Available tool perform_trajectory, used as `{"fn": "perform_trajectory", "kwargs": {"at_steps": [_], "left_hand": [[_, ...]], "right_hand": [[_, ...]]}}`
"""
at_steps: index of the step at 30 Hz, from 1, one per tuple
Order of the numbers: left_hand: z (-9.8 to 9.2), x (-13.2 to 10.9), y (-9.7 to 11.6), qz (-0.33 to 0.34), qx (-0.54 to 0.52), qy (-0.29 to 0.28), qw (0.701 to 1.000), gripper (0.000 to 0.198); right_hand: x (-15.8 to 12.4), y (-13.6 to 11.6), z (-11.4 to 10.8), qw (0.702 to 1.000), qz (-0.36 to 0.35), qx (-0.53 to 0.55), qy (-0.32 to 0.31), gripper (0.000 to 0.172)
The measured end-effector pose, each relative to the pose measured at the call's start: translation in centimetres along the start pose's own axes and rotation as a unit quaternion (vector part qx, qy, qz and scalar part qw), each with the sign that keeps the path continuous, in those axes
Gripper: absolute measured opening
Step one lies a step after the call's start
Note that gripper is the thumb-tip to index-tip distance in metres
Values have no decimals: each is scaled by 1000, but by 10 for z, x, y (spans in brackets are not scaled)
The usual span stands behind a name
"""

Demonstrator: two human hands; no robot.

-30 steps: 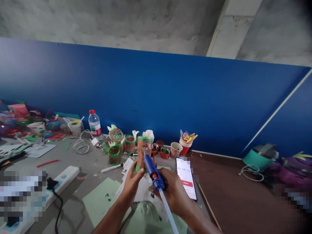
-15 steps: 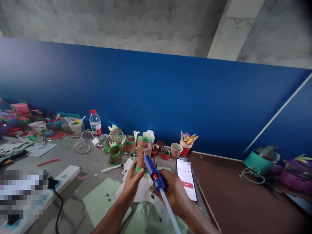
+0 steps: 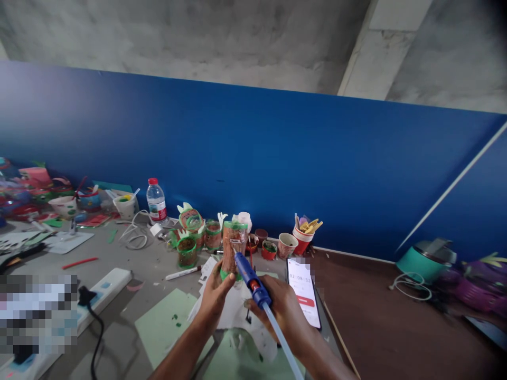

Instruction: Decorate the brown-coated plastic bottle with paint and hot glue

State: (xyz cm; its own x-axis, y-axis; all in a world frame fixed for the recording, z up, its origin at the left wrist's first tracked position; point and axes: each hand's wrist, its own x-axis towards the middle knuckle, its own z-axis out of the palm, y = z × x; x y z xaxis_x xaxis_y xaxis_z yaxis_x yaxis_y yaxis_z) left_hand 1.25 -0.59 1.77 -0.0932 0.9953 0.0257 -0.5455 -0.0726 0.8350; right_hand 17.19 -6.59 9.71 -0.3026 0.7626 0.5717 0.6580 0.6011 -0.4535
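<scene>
My left hand (image 3: 216, 298) is closed round the lower part of a brown-painted cup (image 3: 234, 238) with green edges, which I hold up above the table. In my right hand (image 3: 277, 306) is a blue glue gun (image 3: 249, 274), a long clear glue stick (image 3: 283, 338) running out of its back end. The gun's nozzle points at the side of the cup and lies at or very near its surface; whether it touches I cannot tell. Below both hands lie a cut white sheet (image 3: 233, 309) and pale green paper (image 3: 168, 322).
Behind the cup stand painted green and brown cups (image 3: 187, 250), a paper cup (image 3: 287, 244) and a red-striped cup of wooden sticks (image 3: 303, 240). A phone (image 3: 303, 295) lies right of my right hand. Left are a marker (image 3: 182, 273), a water bottle (image 3: 157, 201) and a power strip (image 3: 105, 290).
The back of the glue gun and its glue stick have shifted slightly to the right. The cup and my left hand stay almost where they were.
</scene>
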Motion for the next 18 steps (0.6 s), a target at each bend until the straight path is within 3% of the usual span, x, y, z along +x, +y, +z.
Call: {"fn": "perform_trajectory", "kwargs": {"at_steps": [18], "left_hand": [[4, 0, 3, 7, -12, 11, 1000, 67]], "right_hand": [[-2, 1, 4, 999, -23, -44, 17, 14]]}}
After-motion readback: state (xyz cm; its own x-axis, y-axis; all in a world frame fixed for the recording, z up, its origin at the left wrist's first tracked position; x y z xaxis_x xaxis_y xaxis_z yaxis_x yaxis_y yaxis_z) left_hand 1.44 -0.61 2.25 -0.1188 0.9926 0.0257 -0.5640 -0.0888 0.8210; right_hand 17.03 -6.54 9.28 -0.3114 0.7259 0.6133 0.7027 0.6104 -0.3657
